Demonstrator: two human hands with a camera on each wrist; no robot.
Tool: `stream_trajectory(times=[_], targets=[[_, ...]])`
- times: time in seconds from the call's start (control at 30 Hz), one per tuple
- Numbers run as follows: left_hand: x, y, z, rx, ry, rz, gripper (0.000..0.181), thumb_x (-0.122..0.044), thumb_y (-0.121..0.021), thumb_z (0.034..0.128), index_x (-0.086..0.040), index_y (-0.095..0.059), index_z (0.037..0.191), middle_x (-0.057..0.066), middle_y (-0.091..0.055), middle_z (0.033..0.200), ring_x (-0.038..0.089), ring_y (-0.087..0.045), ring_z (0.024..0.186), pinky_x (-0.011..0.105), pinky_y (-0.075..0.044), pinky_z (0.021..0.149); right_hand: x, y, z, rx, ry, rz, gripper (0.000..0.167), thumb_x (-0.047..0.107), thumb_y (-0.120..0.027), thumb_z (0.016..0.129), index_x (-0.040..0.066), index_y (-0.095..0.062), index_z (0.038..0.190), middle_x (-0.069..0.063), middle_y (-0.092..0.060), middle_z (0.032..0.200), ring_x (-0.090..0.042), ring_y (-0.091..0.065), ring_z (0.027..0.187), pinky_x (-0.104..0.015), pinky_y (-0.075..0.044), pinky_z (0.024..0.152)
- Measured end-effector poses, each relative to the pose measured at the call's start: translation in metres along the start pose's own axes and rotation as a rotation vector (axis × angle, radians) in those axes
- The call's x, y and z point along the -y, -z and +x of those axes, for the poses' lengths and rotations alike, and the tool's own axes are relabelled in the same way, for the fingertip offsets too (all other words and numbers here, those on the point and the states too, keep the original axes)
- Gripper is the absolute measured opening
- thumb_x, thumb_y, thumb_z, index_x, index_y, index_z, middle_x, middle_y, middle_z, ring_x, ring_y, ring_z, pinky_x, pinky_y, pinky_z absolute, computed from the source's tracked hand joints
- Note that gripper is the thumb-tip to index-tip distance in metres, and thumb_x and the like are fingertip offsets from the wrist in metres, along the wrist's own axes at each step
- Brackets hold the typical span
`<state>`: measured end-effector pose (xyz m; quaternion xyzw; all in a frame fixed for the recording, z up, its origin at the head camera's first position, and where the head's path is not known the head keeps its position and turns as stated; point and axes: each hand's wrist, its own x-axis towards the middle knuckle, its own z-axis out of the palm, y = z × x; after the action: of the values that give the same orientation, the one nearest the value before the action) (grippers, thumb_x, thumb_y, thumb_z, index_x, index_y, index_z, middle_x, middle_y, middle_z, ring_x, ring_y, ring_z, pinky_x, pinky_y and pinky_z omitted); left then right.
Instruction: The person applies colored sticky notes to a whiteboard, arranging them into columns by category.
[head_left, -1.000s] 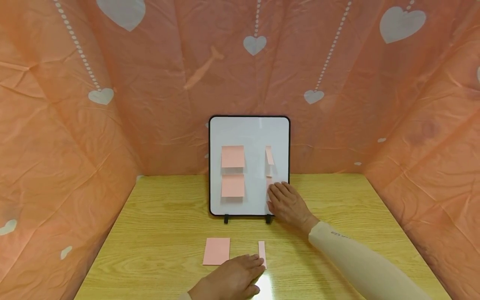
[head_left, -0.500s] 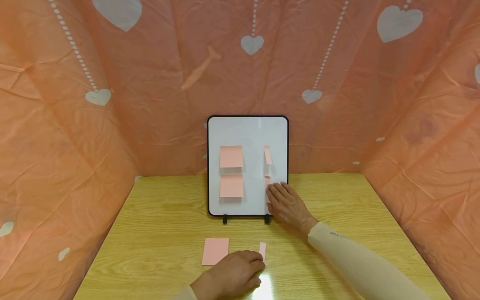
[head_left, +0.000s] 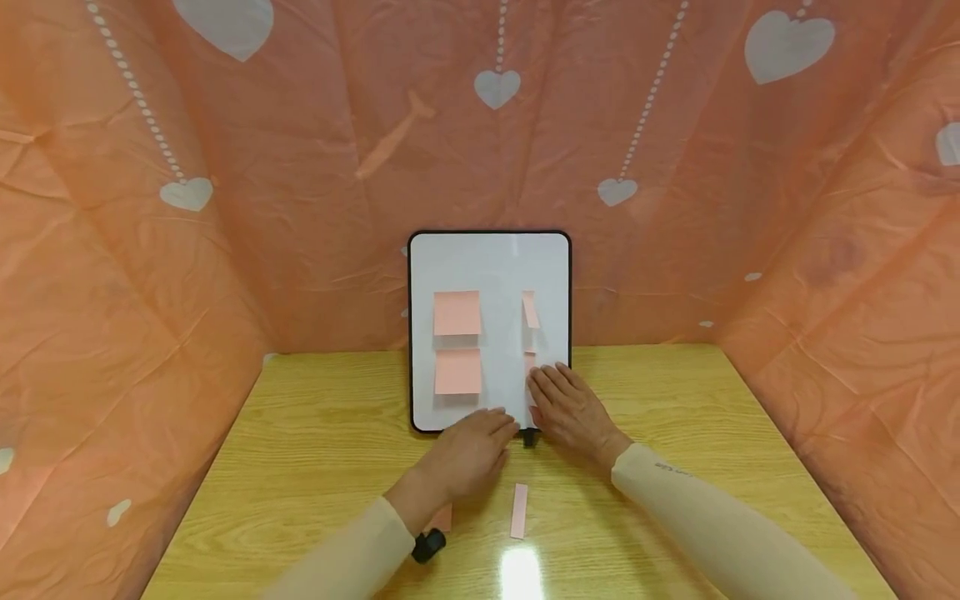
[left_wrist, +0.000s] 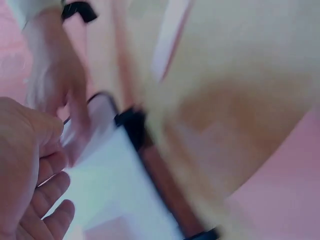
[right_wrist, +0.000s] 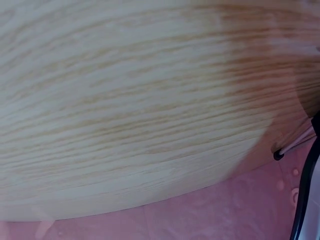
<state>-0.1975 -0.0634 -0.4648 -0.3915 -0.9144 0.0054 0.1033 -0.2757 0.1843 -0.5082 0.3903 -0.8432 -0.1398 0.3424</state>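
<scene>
A white board with a black frame stands upright on the table. Two square pink sticky notes are on its left side; a narrow pink strip note is at the upper right. Another strip note below that is mostly covered by my right hand, whose fingers lie against it and the board. My left hand reaches to the board's lower edge; in the left wrist view its fingers are loosely bent, with nothing visible between them. A pink strip pad lies on the table.
A square pink pad is mostly hidden under my left forearm. Black stand feet, one at the right, hold the board. A peach curtain with white hearts surrounds the wood-grain table.
My left hand has left the strip pad and moved forward to the board's lower edge. The strip pad shifted slightly. My right hand stays at the lower strip note.
</scene>
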Motion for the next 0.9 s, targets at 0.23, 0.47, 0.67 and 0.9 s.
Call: stream_trajectory(times=[0.23, 0.47, 0.67, 0.9], targets=[[0.026, 0.022, 0.049, 0.127, -0.016, 0.174, 0.05, -0.026, -0.049, 0.1133, -0.011, -0.045, 0.161, 0.005, -0.042, 0.168, 0.023, -0.035, 0.158, 0.04, -0.03, 0.131, 0.001, 0.003, -0.003, 0.088, 0.011, -0.026, 0.054, 0.032, -0.051, 0.105, 0.003, -0.058, 0.149, -0.013, -0.06, 0.152, -0.03, -0.057, 0.139, -0.048, -0.041, 0.123], [0.042, 0.024, 0.073, 0.229, -0.022, 0.313, 0.056, -0.03, -0.04, 0.1155, -0.013, -0.03, 0.168, 0.004, -0.025, 0.175, 0.022, -0.019, 0.164, 0.042, -0.02, 0.134, 0.003, 0.003, -0.002, 0.086, 0.026, -0.045, 0.061, 0.034, -0.06, 0.101, 0.002, -0.055, 0.152, -0.013, -0.058, 0.154, -0.03, -0.056, 0.14, -0.048, -0.041, 0.123], [0.043, 0.023, 0.082, 0.225, -0.069, 0.377, 0.056, -0.032, -0.036, 0.116, -0.014, -0.028, 0.169, 0.002, -0.022, 0.176, 0.02, -0.015, 0.165, 0.044, -0.016, 0.135, 0.004, 0.005, -0.002, 0.124, 0.004, -0.054, 0.06, 0.038, -0.064, 0.102, 0.004, -0.057, 0.151, -0.012, -0.059, 0.154, -0.028, -0.055, 0.143, -0.047, -0.039, 0.124], [0.046, 0.02, 0.089, 0.216, -0.103, 0.331, 0.054, -0.032, -0.038, 0.116, -0.015, -0.032, 0.167, 0.0, -0.028, 0.174, 0.019, -0.02, 0.163, 0.042, -0.016, 0.135, 0.005, 0.009, -0.003, 0.218, -0.007, -0.043, 0.064, 0.041, -0.061, 0.105, 0.003, -0.05, 0.156, -0.012, -0.051, 0.16, -0.029, -0.048, 0.149, -0.047, -0.033, 0.128]])
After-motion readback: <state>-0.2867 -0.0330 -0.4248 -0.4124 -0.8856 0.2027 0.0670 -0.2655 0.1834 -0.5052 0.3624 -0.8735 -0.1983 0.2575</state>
